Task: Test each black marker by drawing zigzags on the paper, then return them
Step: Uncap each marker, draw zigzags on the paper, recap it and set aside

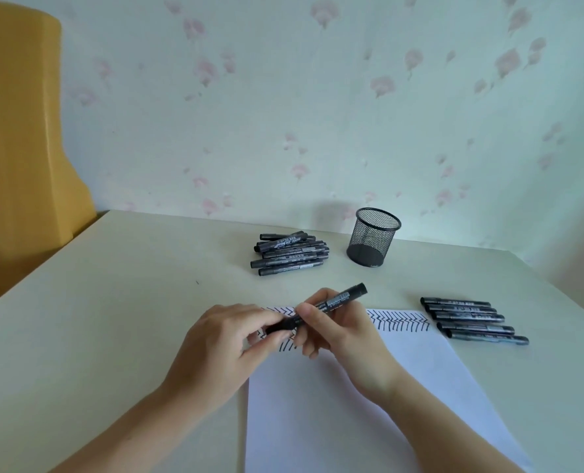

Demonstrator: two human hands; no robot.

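Paper (335, 404) white, zigzag rows on top; both hands, left (215, 349), right (338, 336), grip black marker (321, 307), silver label.

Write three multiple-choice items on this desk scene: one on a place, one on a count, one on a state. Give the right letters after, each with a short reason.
1. Where does the mesh pen cup stand?
A. on the paper
B. at the back of the table, right of the marker pile
C. by the left hand

2. How many markers lie in the row right of the paper?
A. two
B. five
C. nine

3. What is the state of the marker in hand?
A. lying loose on the table
B. standing in the cup
C. gripped at both ends by two hands

Answers:
1 B: the cup stands near the wall, beside the marker pile.
2 B: five barrels lie side by side there.
3 C: the left hand holds its lower end and the right hand its barrel, above the zigzags.
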